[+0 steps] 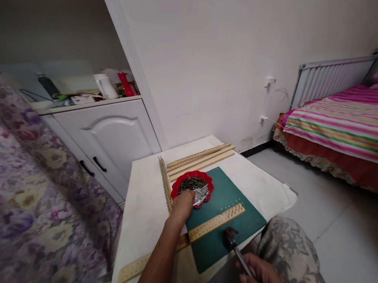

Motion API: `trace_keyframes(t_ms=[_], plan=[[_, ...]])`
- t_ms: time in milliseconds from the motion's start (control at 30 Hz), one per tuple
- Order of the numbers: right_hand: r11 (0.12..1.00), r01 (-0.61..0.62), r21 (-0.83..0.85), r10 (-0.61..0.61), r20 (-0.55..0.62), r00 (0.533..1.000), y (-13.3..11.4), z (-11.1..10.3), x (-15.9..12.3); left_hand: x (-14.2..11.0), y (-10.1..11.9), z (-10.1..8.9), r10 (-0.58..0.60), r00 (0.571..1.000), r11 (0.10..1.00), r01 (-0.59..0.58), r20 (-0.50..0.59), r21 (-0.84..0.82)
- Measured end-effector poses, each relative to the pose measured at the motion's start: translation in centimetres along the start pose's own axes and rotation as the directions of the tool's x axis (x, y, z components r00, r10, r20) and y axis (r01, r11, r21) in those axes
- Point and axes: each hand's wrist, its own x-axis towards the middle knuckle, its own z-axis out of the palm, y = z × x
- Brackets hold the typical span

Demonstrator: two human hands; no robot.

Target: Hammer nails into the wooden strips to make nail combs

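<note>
My left hand (pixel 186 199) reaches into the scalloped red bowl (pixel 206 176), its fingers curled down at the pile of loose nails (pixel 192 184); the fingertips are hidden. Wrapped around a claw hammer (pixel 242 261) is my right hand (pixel 260 276), near the table's front edge. The hammer's head lies low over the green mat (pixel 213 251). Across that mat runs a light wooden strip (pixel 205 229) with rows of small holes. Several nails (pixel 234 210) stand upright at its right end. My left forearm covers part of the strip's line.
Several wooden strips (pixel 200 161) lie at the table's far side, others (pixel 166 181) left of the bowl. The white-covered table (pixel 144 224) stands by a wall and a white cabinet (pixel 112 132). A floral curtain (pixel 42 200) hangs left; a bed (pixel 345 122) is right.
</note>
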Motion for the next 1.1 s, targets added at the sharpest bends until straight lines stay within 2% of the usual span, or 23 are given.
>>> trace_keyframes(t_ms=[233,333,400,467,600,700,833,933,967,1033,1100], plan=[[0.998,0.056,-0.019,-0.056,0.025,0.998,-0.1,0.1,-0.1,-1.3,0.7,-0.8,0.032,0.994,0.999,-0.033,-0.105,-0.006],[0.994,0.104,-0.019,-0.105,-0.038,0.994,0.1,0.1,-0.3,-3.1,1.6,-0.7,0.090,0.983,0.995,-0.097,-0.159,-0.035],[0.990,0.137,-0.019,-0.138,-0.104,0.985,0.1,0.1,-0.3,-5.0,2.8,0.0,0.175,0.970,0.977,-0.192,-0.168,-0.090],[0.988,0.150,-0.027,-0.153,-0.172,0.973,0.0,0.0,-0.2,-7.3,4.2,1.2,0.304,0.943,0.923,-0.326,-0.133,-0.203],[0.980,0.184,-0.079,-0.198,-0.246,0.949,-0.5,-0.5,-0.1,-11.4,6.7,4.1,0.459,0.886,0.827,-0.451,-0.059,-0.336],[0.977,0.194,-0.086,-0.210,-0.252,0.945,-0.9,-0.5,-0.3,-12.8,7.6,5.2,0.528,0.849,0.780,-0.489,-0.009,-0.390],[0.981,0.188,-0.037,-0.191,-0.302,0.934,-1.1,0.0,-0.8,-13.3,7.9,5.0,0.518,0.853,0.722,-0.474,-0.061,-0.504],[0.979,0.204,0.009,-0.189,-0.343,0.920,-1.3,0.0,-1.0,-13.3,8.3,5.0,0.418,0.900,0.580,-0.368,-0.123,-0.727],[0.979,0.204,0.013,-0.186,-0.356,0.916,-1.4,0.0,-1.0,-13.3,8.4,5.3,0.354,0.928,0.492,-0.290,-0.115,-0.821],[0.978,0.206,0.018,-0.184,-0.376,0.908,-1.3,-0.2,-1.0,-13.2,8.9,6.1,0.226,0.973,0.260,-0.097,-0.037,-0.961],[0.975,0.220,0.026,-0.192,-0.388,0.901,-1.1,-0.3,-0.8,-13.1,9.6,7.0,0.143,0.988,0.034,0.056,0.061,-0.998]])
